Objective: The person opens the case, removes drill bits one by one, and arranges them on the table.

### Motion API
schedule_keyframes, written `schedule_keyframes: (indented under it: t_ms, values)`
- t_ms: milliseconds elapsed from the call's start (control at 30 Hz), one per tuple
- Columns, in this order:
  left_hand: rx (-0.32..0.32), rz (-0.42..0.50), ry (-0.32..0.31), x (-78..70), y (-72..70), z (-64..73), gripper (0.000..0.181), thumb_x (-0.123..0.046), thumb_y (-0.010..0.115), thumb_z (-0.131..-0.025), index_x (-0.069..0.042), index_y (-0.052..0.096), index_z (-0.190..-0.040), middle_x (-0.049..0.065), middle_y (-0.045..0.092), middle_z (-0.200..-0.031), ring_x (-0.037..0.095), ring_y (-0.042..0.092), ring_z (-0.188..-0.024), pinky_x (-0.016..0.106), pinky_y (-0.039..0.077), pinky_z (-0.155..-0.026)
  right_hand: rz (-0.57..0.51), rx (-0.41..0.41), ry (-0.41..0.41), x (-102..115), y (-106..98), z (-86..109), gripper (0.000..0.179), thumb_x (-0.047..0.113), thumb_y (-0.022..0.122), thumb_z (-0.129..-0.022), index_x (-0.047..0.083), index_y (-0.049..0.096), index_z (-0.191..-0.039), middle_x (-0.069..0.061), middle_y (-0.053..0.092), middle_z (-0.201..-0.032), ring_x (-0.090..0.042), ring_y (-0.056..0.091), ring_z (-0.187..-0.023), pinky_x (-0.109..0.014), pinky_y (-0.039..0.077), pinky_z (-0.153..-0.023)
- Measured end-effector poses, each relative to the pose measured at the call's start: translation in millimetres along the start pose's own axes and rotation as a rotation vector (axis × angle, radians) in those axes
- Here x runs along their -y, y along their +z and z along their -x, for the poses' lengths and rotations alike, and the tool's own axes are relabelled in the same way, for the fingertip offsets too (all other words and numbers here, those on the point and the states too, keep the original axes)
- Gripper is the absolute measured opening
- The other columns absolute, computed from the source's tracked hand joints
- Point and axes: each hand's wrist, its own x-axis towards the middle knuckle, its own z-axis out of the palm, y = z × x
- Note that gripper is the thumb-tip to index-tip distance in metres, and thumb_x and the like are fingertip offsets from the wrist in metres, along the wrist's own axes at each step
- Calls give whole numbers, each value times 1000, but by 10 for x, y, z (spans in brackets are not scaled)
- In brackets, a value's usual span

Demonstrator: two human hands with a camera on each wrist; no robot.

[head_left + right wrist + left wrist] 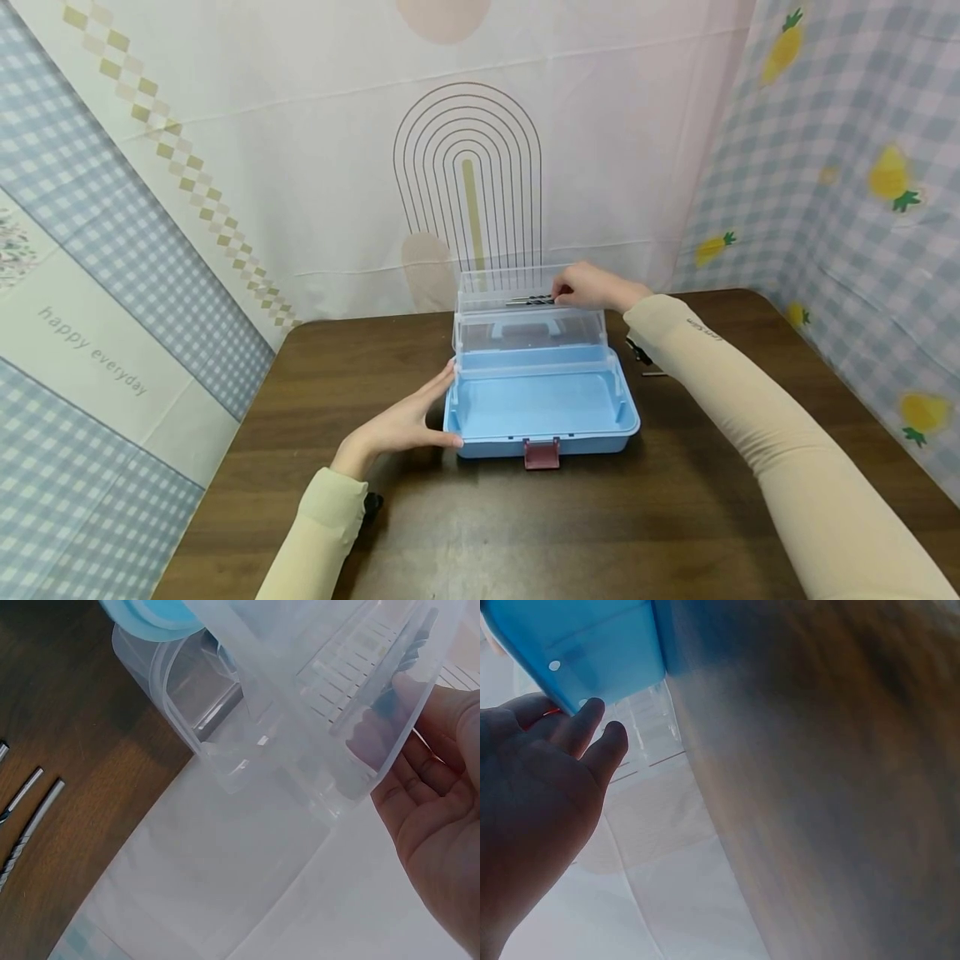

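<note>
A light-blue toolbox (540, 404) stands unfolded on the table, its translucent trays raised at the back. My right hand (596, 287) reaches over the right part of the upper tray (480, 297) and pinches drill bits (528, 300) that lie sideways. Through the clear tray wall in the right wrist view, fingertips show beside a fluted drill bit (417, 641). At the toolbox's left side, my left hand (401, 423) is spread, thumb at the front corner and fingers along the side wall. In the left wrist view those fingers touch the blue wall (615, 645).
More drill bits (34, 821) lie on the dark wooden table (360, 358) to the right of the toolbox, partly hidden by the right arm in the head view. A pink latch (542, 454) hangs at the front. Patterned cloth (337, 167) closes off the back and sides.
</note>
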Motion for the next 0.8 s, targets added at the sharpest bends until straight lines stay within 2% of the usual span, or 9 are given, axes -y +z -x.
schedule_keyframes:
  t_ms: [133, 333, 600, 800]
  values:
    - [4, -2, 2, -2, -1, 4, 115, -53, 80, -82, -30, 1, -163, -15, -8, -167, 10, 3, -152, 48, 19, -120, -13, -6, 9, 2, -22, 30, 14, 7, 62, -100, 0, 73, -106, -10, 71, -98, -22, 64, -85, -41, 53, -81]
    - [11, -3, -3, -11, -6, 5, 115, -53, 80, -82, -31, 1, -162, -16, -8, -167, 10, 2, -152, 48, 18, -120, 9, -44, -30, 22, -131, 81, 16, 5, 60, -100, -4, 72, -107, -13, 71, -98, -25, 64, -86, -44, 52, -83]
    - [10, 0, -19, -22, -11, 9, 114, -53, 80, -81, -34, 1, -162, -20, -7, -166, 10, 3, -152, 49, 18, -120, 4, -74, 8, 59, -321, 155, 18, 5, 58, -101, -5, 71, -108, -17, 71, -101, -27, 64, -87, -46, 52, -84]
    - [19, -4, -30, -30, -20, 19, 115, -55, 80, -81, -31, 1, -162, -20, -8, -166, 10, 3, -152, 48, 18, -120, 22, -88, 19, 43, -475, 234, 20, 4, 56, -102, -7, 70, -110, -19, 71, -104, -31, 65, -92, -48, 51, -87]
